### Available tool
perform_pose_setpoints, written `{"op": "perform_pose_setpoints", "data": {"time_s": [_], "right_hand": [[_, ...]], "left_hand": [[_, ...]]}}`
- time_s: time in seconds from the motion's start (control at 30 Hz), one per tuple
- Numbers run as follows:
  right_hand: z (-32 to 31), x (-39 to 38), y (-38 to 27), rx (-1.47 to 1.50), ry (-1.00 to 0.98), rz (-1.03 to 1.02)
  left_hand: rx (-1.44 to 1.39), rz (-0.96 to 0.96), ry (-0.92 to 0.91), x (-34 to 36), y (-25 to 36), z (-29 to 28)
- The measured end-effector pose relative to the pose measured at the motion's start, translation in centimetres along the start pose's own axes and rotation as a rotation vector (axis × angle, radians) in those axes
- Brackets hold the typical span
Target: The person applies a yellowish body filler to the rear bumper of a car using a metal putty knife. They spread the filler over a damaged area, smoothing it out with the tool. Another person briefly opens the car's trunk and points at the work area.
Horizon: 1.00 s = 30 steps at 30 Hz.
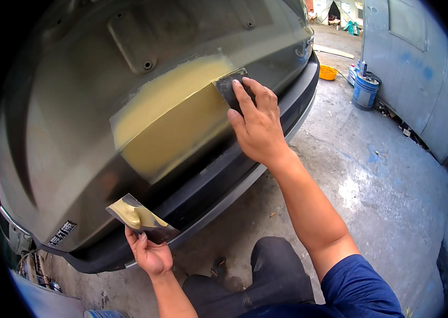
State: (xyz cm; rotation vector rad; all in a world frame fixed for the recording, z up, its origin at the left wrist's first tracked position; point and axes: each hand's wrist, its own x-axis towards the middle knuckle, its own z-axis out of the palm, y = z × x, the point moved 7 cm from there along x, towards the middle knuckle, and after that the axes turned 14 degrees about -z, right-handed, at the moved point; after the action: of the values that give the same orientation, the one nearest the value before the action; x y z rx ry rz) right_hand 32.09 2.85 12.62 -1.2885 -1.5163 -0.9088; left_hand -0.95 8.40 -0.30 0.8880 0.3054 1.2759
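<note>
A broad patch of yellow body filler (181,114) covers the middle of the grey-green car tailgate (91,138), running above and below a crease line. My right hand (258,119) presses a dark flat filler spreader (227,90) against the right end of the patch, fingers laid over its back. Lower left, my left hand (151,255) grips a second dark flat spreader (157,233) from below. A thick lump of yellow filler (135,214) lies on that spreader's upper face. It is held in front of the tailgate's lower edge, apart from the patch.
The black bumper (197,199) juts out under the tailgate. To the right, a blue bucket (365,93) and a yellow basin (327,73) stand on the concrete floor (340,159) by a grey-blue metal door (420,69). Another blue bucket (104,314) shows at the lower left.
</note>
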Motion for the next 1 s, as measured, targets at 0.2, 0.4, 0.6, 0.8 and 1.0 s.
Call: {"op": "perform_pose_setpoints", "data": {"time_s": [0.2, 0.4, 0.6, 0.8, 1.0], "right_hand": [[0.9, 0.5, -0.7, 0.013, 0.030, 0.014], [1.6, -1.0, -2.6, 0.053, 0.017, -0.005], [2.6, -3.6, -2.8, 0.083, -0.036, -0.013], [3.0, -5.8, -3.1, 0.094, -0.100, -0.019], [1.3, -6.2, -3.4, 0.038, -0.219, -0.012]], "left_hand": [[0.020, 0.026, -0.046, 0.2, -0.3, -0.9], [-0.035, 0.015, -0.028, 0.0, -0.4, -0.8], [0.053, 0.024, -0.004, 0.1, -0.5, -1.1], [0.070, 0.019, -0.030, -0.1, -0.3, -0.8], [0.067, 0.010, -0.031, 0.0, -0.5, -1.0]]}}
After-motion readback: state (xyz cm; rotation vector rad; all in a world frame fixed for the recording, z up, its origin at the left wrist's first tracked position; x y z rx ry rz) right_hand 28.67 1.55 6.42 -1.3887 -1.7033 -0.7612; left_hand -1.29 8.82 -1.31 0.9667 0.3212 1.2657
